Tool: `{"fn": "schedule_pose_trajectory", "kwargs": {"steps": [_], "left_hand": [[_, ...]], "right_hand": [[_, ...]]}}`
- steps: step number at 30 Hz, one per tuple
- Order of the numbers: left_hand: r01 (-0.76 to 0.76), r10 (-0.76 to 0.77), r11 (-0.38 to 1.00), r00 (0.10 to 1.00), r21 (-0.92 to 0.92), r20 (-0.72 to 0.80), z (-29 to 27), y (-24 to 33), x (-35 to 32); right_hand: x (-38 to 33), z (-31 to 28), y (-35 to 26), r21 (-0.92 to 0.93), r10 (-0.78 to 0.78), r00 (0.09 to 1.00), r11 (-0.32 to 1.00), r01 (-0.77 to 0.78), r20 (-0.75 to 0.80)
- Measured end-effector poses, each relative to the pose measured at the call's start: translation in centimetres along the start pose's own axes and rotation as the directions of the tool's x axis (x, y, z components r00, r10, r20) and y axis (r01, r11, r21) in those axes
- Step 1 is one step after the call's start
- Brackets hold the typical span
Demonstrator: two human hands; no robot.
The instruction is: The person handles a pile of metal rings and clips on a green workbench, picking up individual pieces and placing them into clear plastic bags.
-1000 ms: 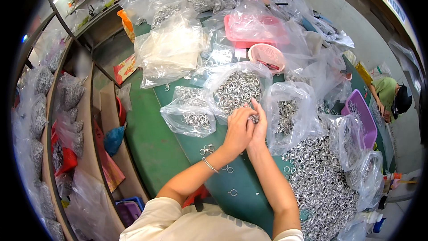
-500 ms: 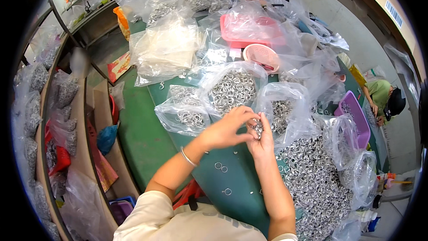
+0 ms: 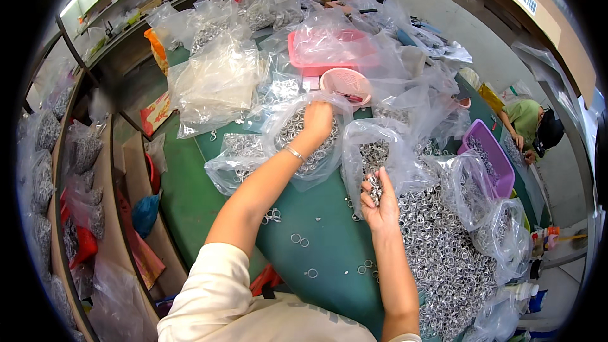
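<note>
My left hand (image 3: 318, 121) reaches into an open clear plastic bag (image 3: 344, 109) of silvery metal rings (image 3: 308, 163). Its back is turned up, and the fingers are bent down out of sight, so what they hold is hidden. A cluster of small metal rings (image 3: 375, 191) lies cupped in my right hand (image 3: 382, 213), the fingers curled around it. That hand is just in front of a second open bag (image 3: 400, 145) with smaller, darker metal pieces inside. A large heap of loose rings (image 3: 443, 253) spreads over the green table to the right of my right forearm.
Several stray rings (image 3: 299, 239) lie on the green tabletop (image 3: 285, 266). A purple bin (image 3: 505, 174) stands at right, beside a person in green (image 3: 525, 123). Pink basket (image 3: 345, 82), pink tub (image 3: 304, 63) and more bags fill the back. Shelves (image 3: 136, 158) hold bags at left.
My left hand has left my right hand and moved up and left into the bag of rings. The right hand has turned and lowered slightly, with metal rings in it. The whole view has shifted.
</note>
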State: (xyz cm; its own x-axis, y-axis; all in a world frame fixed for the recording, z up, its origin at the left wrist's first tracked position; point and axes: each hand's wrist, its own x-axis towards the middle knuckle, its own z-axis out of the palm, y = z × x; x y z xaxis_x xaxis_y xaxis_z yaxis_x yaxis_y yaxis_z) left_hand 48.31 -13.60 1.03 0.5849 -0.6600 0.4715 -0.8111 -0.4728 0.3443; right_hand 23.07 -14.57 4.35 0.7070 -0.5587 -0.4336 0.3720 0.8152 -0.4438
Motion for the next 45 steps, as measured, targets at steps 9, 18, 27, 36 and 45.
{"fn": "schedule_pose_trajectory", "kwargs": {"steps": [9, 18, 27, 36, 45], "left_hand": [[-0.299, 0.118, 0.692, 0.945, -0.657, -0.305, -9.6, 9.0, -11.4], [-0.186, 0.187, 0.878, 0.982, -0.442, -0.04, -4.4, 13.9, -8.8], [-0.105, 0.214, 0.868, 0.961, -0.486, 0.174, -12.9, 6.5, -19.7], [-0.243, 0.226, 0.964, 0.963, 0.106, 0.149, -11.7, 0.0, -16.7], [-0.155, 0.159, 0.985, 0.986, -0.078, 0.049, -11.6, -1.0, -16.2]], "right_hand": [[-0.4, 0.6, -0.2, 0.002, -0.136, 0.989, 0.991, 0.136, -0.059], [7.7, 0.9, -2.6, -0.698, -0.632, 0.764, 0.489, 0.524, 0.131], [-3.3, -2.0, -0.9, -0.802, -0.373, 0.752, 0.035, 0.596, 0.543], [1.9, 2.7, 5.9, -0.439, -0.066, 0.441, -0.295, 0.848, 0.895], [6.0, 2.9, 5.0, -0.285, 0.168, 0.458, -0.585, 0.759, 0.873]]}}
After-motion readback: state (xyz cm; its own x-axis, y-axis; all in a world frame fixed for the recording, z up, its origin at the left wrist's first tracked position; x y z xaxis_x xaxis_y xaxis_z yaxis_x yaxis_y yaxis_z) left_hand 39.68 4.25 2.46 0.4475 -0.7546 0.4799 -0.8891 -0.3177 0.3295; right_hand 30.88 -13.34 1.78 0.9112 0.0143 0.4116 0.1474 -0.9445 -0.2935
